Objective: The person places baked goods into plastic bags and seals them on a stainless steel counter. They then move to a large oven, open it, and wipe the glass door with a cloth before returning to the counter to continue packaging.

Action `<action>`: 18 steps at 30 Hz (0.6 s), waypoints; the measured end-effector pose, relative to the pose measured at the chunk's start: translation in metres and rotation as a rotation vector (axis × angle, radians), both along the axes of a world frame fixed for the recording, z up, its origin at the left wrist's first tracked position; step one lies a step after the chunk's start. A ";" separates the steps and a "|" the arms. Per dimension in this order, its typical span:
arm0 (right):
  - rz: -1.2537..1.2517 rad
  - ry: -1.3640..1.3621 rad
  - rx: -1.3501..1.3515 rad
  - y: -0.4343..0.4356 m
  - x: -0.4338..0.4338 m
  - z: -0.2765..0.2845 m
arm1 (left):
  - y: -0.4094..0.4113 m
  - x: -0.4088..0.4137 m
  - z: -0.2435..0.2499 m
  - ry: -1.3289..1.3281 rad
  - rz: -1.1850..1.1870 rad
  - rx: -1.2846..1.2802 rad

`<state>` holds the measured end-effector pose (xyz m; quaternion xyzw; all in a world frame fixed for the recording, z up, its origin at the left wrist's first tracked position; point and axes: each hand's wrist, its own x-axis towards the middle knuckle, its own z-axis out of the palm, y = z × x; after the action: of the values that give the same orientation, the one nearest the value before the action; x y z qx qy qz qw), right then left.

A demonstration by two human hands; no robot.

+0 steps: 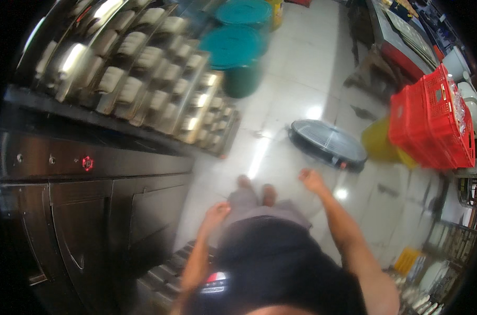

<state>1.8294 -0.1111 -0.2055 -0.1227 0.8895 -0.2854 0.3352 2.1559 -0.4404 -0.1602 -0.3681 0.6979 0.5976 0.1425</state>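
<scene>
My left hand [218,212] hangs beside my left thigh, near the dark metal cabinet [152,212]. It is blurred, and I see nothing in it; how far its fingers are closed is unclear. Ahead of my body, my right hand [312,180] is loosely curled with no object visible. The nearest thing to it is a round floor fan [329,141] with a wire grille, low over the tiled floor [289,86]. Both feet [268,193] show below my grey trousers. At the left, metal trays [144,86] hold rows of pale dough-like pieces.
Two teal-lidded bins [232,47] stand beyond the trays. At right, a red plastic crate [429,122] sits above a yellow bin [374,138]. A metal-topped table [388,31] lies farther back. A red knob [87,163] projects from the cabinet front.
</scene>
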 end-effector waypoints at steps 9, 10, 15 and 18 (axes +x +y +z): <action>-0.279 0.092 -0.087 0.053 -0.037 -0.028 | -0.078 -0.206 0.047 0.094 -0.162 -0.346; -0.263 0.060 -0.044 0.051 -0.038 -0.028 | -0.085 -0.220 0.039 0.104 -0.148 -0.290; -0.300 -0.136 0.090 0.039 -0.055 -0.030 | -0.089 -0.314 0.041 0.122 -0.314 -0.204; -0.222 -0.153 0.079 0.025 -0.076 -0.030 | -0.095 -0.380 0.074 0.143 -0.452 -0.174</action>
<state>1.7533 -0.0862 -0.2351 0.0117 0.8799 -0.2942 0.3730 1.7756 -0.5358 -0.0864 -0.1705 0.8195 0.5129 0.1904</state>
